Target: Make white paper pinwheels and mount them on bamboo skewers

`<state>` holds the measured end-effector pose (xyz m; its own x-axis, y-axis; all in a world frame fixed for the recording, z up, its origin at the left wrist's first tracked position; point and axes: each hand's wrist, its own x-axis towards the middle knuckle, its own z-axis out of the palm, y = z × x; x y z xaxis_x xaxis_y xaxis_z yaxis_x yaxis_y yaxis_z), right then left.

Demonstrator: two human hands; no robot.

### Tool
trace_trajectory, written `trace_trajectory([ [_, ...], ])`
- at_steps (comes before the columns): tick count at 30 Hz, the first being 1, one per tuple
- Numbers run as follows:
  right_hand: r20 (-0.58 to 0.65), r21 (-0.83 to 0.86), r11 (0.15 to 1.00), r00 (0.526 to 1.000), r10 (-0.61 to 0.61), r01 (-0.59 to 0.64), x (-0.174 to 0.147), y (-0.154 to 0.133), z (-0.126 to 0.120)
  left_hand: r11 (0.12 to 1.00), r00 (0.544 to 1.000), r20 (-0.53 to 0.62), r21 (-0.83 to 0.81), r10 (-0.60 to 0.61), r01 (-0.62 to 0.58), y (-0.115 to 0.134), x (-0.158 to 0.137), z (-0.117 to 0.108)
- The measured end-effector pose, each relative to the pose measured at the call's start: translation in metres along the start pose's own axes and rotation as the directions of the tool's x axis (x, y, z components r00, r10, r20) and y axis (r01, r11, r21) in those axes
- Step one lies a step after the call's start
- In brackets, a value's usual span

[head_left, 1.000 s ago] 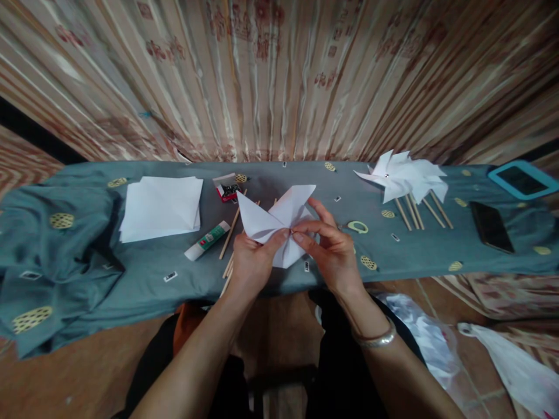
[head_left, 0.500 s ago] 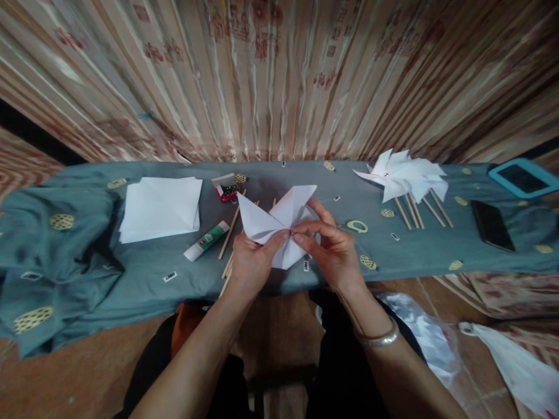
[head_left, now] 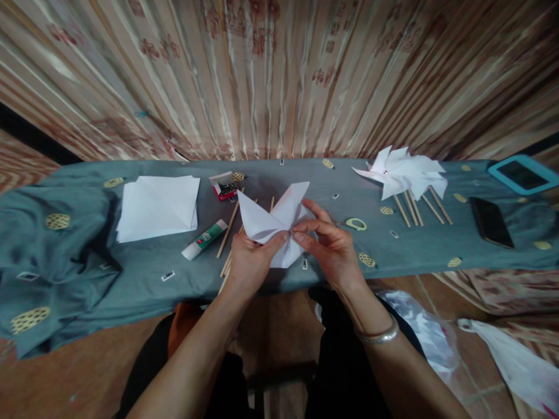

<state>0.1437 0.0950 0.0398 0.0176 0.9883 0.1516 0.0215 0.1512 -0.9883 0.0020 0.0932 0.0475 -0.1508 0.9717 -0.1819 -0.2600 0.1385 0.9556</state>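
A white paper pinwheel (head_left: 279, 220) with folded blades is held up between both hands over the near middle of the table. My left hand (head_left: 250, 259) grips its lower left side, with the thumb pressed at the centre. At that same centre, the fingertips of my right hand (head_left: 335, 250) pinch the folded paper; any small part between them is too hidden to make out. Several wooden sticks (head_left: 229, 227) lie beside and partly behind my left hand. Further left are a glue stick (head_left: 204, 240) and an open red box (head_left: 224, 188) of small dark pieces.
White paper sheets (head_left: 158, 208) are stacked at the left. Pale green-handled scissors (head_left: 356, 224) lie right of my hands. Several pinwheels on sticks (head_left: 399, 174) rest at the back right, near a black phone (head_left: 492, 223) and a blue-framed device (head_left: 524, 174). A curtain (head_left: 279, 87) hangs behind.
The pinwheel's upper right blade has shifted slightly to the left and tilted. Both hands keep nearly the same grip at the centre. The whole view has moved a little.
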Motion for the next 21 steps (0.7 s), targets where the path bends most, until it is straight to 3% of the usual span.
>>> trace_trajectory([
  [7,0.023,-0.002,1.0,0.999,-0.028,0.028,0.0005,-0.0006,-0.0011,0.999,1.0,0.004,0.031,0.012,-0.012,-0.0006,0.0003,-0.0003],
  [21,0.012,-0.03,1.0,1.0,-0.007,0.008,-0.0005,0.0018,-0.0009,0.954,0.981,0.107,0.235,0.164,-0.185,-0.0075,0.0004,-0.0082],
])
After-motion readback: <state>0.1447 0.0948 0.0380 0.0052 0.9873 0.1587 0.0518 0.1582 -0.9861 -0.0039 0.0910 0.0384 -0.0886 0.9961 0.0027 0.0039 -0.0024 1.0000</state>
